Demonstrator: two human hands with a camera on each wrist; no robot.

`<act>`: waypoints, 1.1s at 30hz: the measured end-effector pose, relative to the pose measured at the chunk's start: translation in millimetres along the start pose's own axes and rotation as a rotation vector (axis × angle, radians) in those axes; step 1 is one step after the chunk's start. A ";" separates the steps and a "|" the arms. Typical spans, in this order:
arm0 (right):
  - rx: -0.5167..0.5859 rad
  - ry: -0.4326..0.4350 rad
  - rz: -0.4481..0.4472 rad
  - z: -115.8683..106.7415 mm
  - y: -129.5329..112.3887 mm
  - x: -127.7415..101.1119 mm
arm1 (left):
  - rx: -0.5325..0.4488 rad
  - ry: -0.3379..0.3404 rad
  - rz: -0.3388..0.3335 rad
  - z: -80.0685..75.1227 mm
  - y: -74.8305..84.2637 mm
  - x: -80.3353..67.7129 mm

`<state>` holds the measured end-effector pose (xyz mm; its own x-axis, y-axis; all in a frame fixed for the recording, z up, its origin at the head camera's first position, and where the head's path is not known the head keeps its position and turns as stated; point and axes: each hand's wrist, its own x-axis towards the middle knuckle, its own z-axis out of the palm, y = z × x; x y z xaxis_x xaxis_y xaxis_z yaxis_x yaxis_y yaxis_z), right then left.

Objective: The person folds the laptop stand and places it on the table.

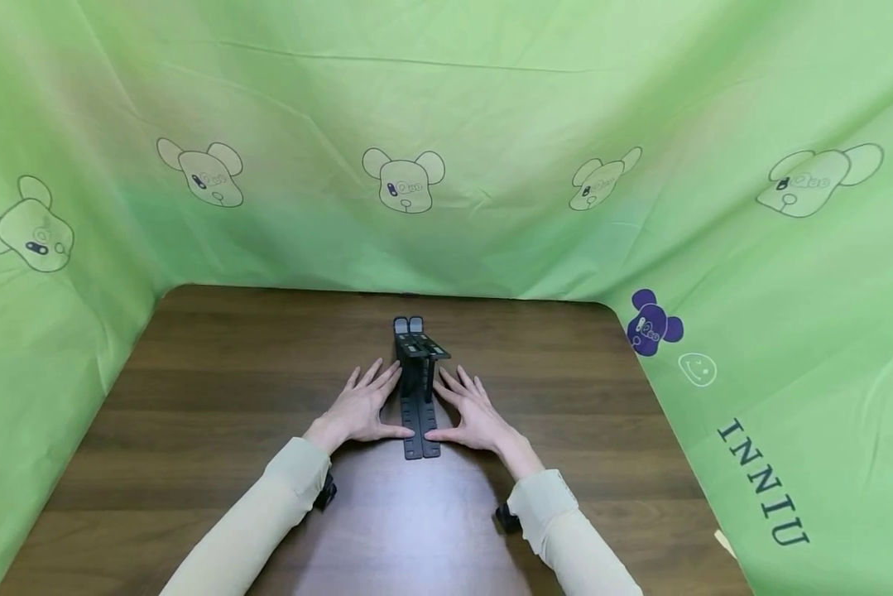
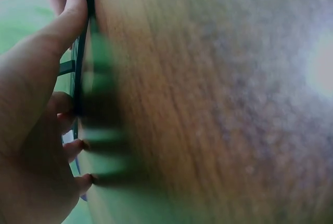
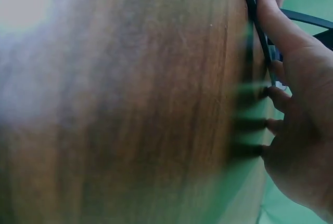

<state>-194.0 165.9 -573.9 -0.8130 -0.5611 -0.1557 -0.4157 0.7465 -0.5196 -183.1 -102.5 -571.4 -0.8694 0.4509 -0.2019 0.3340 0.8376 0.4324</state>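
A black folding laptop stand (image 1: 413, 448) stands on the wooden table, its two long base bars side by side and a raised section at the far half. My left hand (image 1: 362, 411) lies along its left side with straight, spread fingers, the thumb touching the near part of the base. On the opposite side my right hand (image 1: 477, 418) mirrors this, its thumb on the right bar. In the left wrist view, the thumb rests at the edge of the dark stand (image 2: 79, 70). The right wrist view shows the right thumb against the stand (image 3: 254, 11) too.
Brown wooden table (image 1: 230, 397) surrounds the stand. A green cloth (image 1: 483, 240) with printed bear heads hangs along the back and both sides. Dark wrist cameras sit under both light sleeves (image 1: 256, 517). A small pale piece (image 1: 725, 543) is at the right table edge.
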 end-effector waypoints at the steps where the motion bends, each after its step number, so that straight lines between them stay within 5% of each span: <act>1: 0.004 0.001 -0.006 0.4 -0.3 0.0 | -0.002 -0.001 0.000 0.0 -0.3 0.1; 22: -0.016 -0.016 -0.018 5.8 -10.2 -4.1 | -0.046 -0.029 0.084 -1.0 -7.9 4.9; 33: 0.019 0.026 -0.040 10.4 -8.0 -7.3 | -0.043 -0.002 0.072 3.6 -11.0 4.5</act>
<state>-180.5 160.2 -577.3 -0.8065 -0.5804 -0.1128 -0.4400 0.7166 -0.5412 -189.4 -108.6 -580.2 -0.8428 0.5105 -0.1704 0.3802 0.7888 0.4829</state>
